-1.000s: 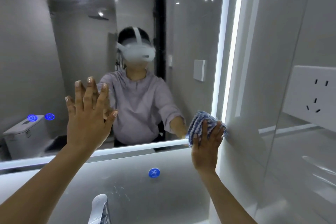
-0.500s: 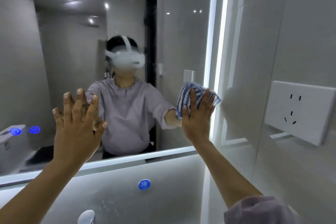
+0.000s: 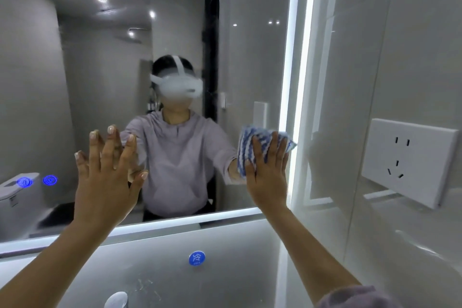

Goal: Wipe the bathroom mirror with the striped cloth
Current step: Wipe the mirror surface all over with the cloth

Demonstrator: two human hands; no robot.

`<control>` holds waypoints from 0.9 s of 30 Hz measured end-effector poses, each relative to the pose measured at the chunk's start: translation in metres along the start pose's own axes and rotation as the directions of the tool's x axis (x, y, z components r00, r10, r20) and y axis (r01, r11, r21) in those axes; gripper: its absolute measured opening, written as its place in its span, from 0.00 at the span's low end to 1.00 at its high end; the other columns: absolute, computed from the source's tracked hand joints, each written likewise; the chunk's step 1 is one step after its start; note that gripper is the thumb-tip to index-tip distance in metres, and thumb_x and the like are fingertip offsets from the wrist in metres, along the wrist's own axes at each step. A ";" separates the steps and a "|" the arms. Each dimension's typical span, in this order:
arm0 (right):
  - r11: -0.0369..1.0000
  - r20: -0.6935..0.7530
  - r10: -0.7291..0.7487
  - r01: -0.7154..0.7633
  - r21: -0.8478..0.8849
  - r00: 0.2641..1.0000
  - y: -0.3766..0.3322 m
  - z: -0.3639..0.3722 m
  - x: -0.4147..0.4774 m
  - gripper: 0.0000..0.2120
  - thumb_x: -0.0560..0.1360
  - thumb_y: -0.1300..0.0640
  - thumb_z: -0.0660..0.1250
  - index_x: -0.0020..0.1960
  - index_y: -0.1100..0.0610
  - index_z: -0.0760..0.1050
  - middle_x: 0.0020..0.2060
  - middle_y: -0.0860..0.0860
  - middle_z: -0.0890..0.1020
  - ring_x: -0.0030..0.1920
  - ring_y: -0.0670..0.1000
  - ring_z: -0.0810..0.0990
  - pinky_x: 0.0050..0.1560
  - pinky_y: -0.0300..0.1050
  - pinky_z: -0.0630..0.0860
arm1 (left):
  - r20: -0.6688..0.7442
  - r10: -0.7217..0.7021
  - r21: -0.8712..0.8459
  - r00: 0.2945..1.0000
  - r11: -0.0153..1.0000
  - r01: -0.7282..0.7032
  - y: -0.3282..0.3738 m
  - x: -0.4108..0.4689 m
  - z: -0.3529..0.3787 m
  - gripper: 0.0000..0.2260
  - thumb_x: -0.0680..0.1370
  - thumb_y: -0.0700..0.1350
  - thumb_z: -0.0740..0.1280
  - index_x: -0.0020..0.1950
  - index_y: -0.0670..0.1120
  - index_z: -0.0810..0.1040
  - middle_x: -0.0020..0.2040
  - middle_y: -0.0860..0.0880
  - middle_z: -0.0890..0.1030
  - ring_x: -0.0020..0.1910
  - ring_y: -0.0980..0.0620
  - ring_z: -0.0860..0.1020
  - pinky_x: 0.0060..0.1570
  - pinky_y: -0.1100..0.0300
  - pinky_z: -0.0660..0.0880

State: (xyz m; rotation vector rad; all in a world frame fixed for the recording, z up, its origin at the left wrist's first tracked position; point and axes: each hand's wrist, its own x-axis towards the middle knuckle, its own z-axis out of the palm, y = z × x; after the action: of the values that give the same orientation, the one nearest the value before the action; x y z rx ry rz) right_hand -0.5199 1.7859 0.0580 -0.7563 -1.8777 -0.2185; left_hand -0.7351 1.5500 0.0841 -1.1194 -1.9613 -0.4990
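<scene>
The bathroom mirror [image 3: 105, 62] fills the wall ahead, with lit strips along its right and bottom edges. My right hand [image 3: 268, 175] lies flat with straight fingers on the blue-and-white striped cloth [image 3: 250, 142], pressing it against the glass near the mirror's right edge. The cloth sticks out above and to both sides of the fingers. My left hand [image 3: 107, 177] is spread flat on the glass at lower left, fingers straight and apart, holding nothing. The mirror reflects a person in a lilac top.
A white wall socket [image 3: 407, 160] sits on the tiled wall to the right. Below the mirror is a grey wall with a round blue sticker [image 3: 197, 258], and a chrome tap top [image 3: 116, 300] shows at the bottom edge. Two blue lights [image 3: 37, 181] glow at lower left.
My right hand slid the cloth upward along the mirror's right edge from the bottom corner, then stayed roughly level. The left hand stays flat on the glass. The view has tilted up.
</scene>
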 end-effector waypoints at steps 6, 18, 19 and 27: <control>0.999 0.117 -0.009 0.014 -0.040 0.993 0.009 0.021 -0.072 0.27 0.81 0.44 0.45 0.77 0.50 0.43 0.76 0.52 0.35 0.76 0.60 0.37 0.74 0.57 0.43 | -0.001 0.003 0.004 1.000 1.000 -0.003 0.000 0.000 -0.002 0.33 0.73 0.57 0.53 0.76 0.43 0.57 0.78 0.39 0.49 0.76 0.34 0.47 0.65 0.28 0.53; 0.997 0.043 0.025 -0.021 -0.070 0.999 0.001 -0.008 0.015 0.28 0.81 0.41 0.41 0.77 0.51 0.45 0.77 0.60 0.45 0.76 0.63 0.42 0.75 0.62 0.48 | -0.012 0.014 -0.025 1.000 1.000 -0.014 0.000 0.000 -0.001 0.33 0.76 0.62 0.47 0.76 0.44 0.58 0.78 0.38 0.50 0.75 0.33 0.48 0.65 0.28 0.51; 0.997 0.023 0.019 -0.017 -0.076 1.000 -0.003 -0.015 0.032 0.29 0.81 0.40 0.39 0.77 0.52 0.46 0.77 0.61 0.46 0.76 0.63 0.42 0.75 0.61 0.47 | -0.012 0.015 -0.020 1.000 1.000 -0.015 0.000 0.000 -0.001 0.33 0.75 0.60 0.50 0.75 0.43 0.58 0.78 0.38 0.51 0.75 0.33 0.49 0.65 0.28 0.52; 0.989 -0.111 0.138 -0.143 -0.041 0.984 -0.032 -0.050 0.122 0.27 0.81 0.44 0.44 0.78 0.49 0.44 0.77 0.59 0.43 0.76 0.61 0.39 0.75 0.60 0.42 | 0.009 -0.036 0.016 0.999 0.999 0.036 0.002 0.000 -0.004 0.32 0.74 0.56 0.54 0.74 0.41 0.62 0.76 0.36 0.55 0.75 0.33 0.53 0.62 0.27 0.58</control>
State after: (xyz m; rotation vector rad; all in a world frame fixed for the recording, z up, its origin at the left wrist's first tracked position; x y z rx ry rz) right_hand -0.5309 1.7863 0.1929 -0.8894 -1.7149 -0.2120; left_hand -0.7322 1.5487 0.0864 -1.0806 -1.9933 -0.4977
